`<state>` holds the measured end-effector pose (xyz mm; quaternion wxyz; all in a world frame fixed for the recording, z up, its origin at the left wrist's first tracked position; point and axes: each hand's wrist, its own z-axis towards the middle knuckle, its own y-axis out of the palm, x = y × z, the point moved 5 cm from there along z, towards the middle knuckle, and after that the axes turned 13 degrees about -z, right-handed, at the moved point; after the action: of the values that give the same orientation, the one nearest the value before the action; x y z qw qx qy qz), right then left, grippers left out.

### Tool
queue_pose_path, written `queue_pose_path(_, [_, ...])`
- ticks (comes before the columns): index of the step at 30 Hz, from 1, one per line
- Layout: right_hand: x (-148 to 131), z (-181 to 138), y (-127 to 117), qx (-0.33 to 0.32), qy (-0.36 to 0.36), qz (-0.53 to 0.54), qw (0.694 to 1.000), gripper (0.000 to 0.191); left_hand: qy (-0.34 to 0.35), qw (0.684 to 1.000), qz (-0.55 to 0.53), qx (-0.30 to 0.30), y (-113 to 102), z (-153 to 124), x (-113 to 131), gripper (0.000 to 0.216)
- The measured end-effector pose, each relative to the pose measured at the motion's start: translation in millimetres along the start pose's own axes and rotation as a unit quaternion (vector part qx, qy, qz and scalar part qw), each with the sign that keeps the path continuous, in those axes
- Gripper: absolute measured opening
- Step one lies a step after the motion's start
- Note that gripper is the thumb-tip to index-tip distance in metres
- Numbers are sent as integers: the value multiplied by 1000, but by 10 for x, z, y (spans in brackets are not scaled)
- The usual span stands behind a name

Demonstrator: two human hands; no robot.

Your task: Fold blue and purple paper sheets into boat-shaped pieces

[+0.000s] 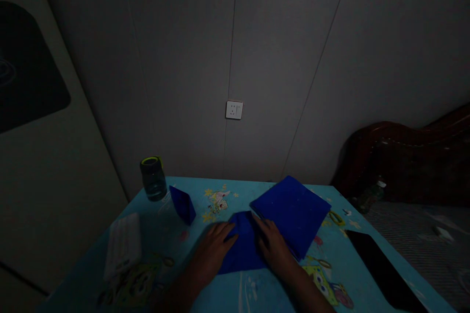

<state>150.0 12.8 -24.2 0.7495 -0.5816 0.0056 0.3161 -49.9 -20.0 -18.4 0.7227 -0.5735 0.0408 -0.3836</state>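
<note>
Pressing flat, both hands, left hand (213, 249) and right hand (273, 247), hold the blue paper sheet (244, 249) on the bench (257, 293), fingers spread over it. For a clean crease, edges should align first. Jar (153, 179), far left of the fingers: contents indiscernible.

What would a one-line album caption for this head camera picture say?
Both hands, left hand and right hand, press flat on a blue paper sheet beside a blue paper stack.

Very dim, murky shadows — wide-angle bending at edges, soft detail
</note>
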Motion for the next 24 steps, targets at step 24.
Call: queue_pose_path(24, [-587,-243,-308,-142,-198,-73,967,63,31,984,-134,-112,-164,-129,257,50])
